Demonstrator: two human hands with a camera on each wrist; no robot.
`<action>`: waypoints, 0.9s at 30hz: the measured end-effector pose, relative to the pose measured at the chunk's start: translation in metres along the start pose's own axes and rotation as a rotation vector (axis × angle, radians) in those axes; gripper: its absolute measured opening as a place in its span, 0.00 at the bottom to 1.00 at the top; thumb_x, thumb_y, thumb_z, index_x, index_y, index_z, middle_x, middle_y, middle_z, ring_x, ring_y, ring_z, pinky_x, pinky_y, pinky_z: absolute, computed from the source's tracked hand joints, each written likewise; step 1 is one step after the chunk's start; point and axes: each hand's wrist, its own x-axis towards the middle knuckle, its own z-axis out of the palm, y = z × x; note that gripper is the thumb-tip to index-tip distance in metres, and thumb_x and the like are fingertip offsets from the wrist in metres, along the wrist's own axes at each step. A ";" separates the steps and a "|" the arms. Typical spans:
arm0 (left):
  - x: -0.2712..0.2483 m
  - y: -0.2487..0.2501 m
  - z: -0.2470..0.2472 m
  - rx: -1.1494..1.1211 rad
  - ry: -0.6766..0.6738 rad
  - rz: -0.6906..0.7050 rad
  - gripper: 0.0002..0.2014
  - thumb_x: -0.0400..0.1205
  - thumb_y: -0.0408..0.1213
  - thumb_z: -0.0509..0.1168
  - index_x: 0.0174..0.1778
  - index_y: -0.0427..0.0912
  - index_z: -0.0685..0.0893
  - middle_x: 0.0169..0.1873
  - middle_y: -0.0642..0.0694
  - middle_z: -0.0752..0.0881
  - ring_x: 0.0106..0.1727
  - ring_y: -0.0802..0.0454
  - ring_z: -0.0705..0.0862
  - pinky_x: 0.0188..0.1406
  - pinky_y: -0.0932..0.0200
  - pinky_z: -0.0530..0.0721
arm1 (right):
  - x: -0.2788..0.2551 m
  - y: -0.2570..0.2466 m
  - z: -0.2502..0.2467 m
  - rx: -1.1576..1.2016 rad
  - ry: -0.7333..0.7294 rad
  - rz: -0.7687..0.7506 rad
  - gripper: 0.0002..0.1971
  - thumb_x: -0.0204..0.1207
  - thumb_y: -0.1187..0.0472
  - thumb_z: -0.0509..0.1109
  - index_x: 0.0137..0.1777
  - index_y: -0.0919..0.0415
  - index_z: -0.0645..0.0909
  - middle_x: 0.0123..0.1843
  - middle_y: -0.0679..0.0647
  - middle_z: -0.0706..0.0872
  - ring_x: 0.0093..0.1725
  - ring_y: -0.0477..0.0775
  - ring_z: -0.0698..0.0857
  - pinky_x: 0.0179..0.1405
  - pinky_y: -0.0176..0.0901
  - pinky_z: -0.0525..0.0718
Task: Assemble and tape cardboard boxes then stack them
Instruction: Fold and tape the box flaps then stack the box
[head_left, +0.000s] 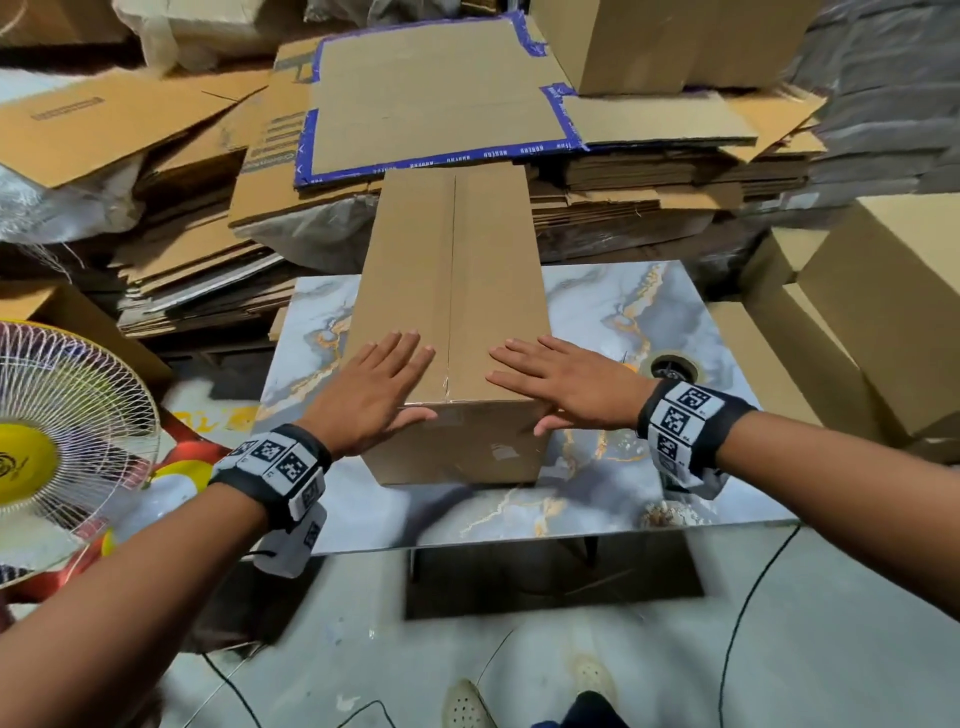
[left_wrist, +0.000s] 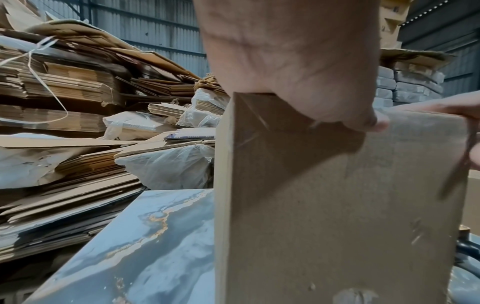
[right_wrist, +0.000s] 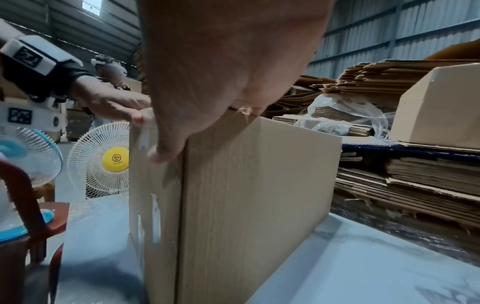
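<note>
One closed cardboard box (head_left: 452, 322) lies lengthwise down the middle of the marble-patterned table (head_left: 644, 306), its near end toward the front edge. The left hand (head_left: 369, 389) and right hand (head_left: 566, 376) lie flat on its top, fingers straight, either side of the centre seam, thumbs over the near edge. Clear tape glints on the near end. I judge the sealing nearly done; stacking remains. Assembled boxes (head_left: 883, 322) wait beyond the table's right edge, flattened cartons (head_left: 431, 93) behind it.
</note>
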 end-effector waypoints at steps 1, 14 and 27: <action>0.000 0.001 -0.001 0.003 -0.003 -0.001 0.48 0.84 0.74 0.35 0.86 0.39 0.65 0.84 0.32 0.66 0.84 0.30 0.66 0.79 0.33 0.69 | -0.001 -0.001 -0.002 -0.004 0.005 0.014 0.41 0.83 0.29 0.44 0.90 0.51 0.50 0.91 0.57 0.51 0.90 0.60 0.53 0.85 0.61 0.55; 0.000 -0.019 -0.008 0.011 -0.098 0.122 0.51 0.78 0.77 0.42 0.90 0.44 0.51 0.88 0.34 0.54 0.88 0.33 0.55 0.85 0.38 0.60 | -0.003 -0.018 -0.015 0.070 -0.062 0.149 0.41 0.85 0.31 0.51 0.91 0.51 0.46 0.92 0.55 0.45 0.90 0.57 0.46 0.88 0.64 0.50; -0.040 -0.033 0.027 -0.624 0.390 -0.221 0.35 0.74 0.52 0.74 0.76 0.40 0.81 0.82 0.37 0.69 0.84 0.43 0.64 0.84 0.55 0.63 | 0.053 -0.051 -0.011 0.033 0.267 0.400 0.36 0.75 0.22 0.53 0.60 0.54 0.78 0.57 0.56 0.77 0.54 0.58 0.76 0.53 0.55 0.75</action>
